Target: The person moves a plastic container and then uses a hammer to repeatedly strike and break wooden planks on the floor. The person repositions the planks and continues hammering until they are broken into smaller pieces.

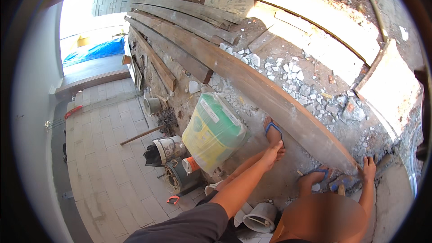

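Note:
My left hand (272, 155) is loosely curled in front of my left ankle, just right of a blue-strapped sandal (273, 130). What it holds, if anything, cannot be made out. My right hand (369, 167) is closed at the near end of a long wooden board (279, 103), beside its edge. Whether it grips the board or something else is hidden. My other sandalled foot (311, 179) stands left of that hand. A worn blue-grey object (344, 182) with a short wooden piece lies between that foot and the hand. A blurred round shape covers the lower right.
A plastic-wrapped green and yellow package (213, 130) stands left of my feet. Several buckets (170, 148) and a red-handled tool (173, 199) sit along the tiled floor (105, 153). Broken rubble (310, 90) lies beyond the board. More planks (184, 20) stretch toward the far left.

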`<state>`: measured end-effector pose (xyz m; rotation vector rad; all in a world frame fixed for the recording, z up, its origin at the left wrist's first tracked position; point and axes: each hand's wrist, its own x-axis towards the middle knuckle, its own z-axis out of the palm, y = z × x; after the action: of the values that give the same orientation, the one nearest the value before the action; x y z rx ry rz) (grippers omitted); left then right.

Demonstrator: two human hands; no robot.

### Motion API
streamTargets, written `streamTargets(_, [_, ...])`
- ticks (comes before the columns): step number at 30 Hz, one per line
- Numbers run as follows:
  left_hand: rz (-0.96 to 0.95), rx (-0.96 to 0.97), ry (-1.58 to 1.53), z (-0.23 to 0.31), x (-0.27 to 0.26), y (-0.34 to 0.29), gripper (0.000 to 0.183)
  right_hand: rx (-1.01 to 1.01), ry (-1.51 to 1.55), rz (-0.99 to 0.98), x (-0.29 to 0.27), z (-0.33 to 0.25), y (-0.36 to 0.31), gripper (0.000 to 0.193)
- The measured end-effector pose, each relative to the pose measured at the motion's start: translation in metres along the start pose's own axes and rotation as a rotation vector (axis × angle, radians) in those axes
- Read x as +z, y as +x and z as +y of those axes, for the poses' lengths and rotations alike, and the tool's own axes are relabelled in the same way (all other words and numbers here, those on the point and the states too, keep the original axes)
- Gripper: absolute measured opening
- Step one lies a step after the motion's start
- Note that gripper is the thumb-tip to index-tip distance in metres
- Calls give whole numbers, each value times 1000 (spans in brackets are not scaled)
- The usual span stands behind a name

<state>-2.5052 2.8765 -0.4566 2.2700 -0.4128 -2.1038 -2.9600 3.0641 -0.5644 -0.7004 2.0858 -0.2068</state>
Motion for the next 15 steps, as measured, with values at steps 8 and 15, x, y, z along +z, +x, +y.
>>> streamTargets(8, [-45,153,-804,56,27,78,94,93,103,-348,42,-13,16,46])
streamTargets(15, [-139,82,-1008,81,30,61,78,67,219,-209,38,-15,-8,48])
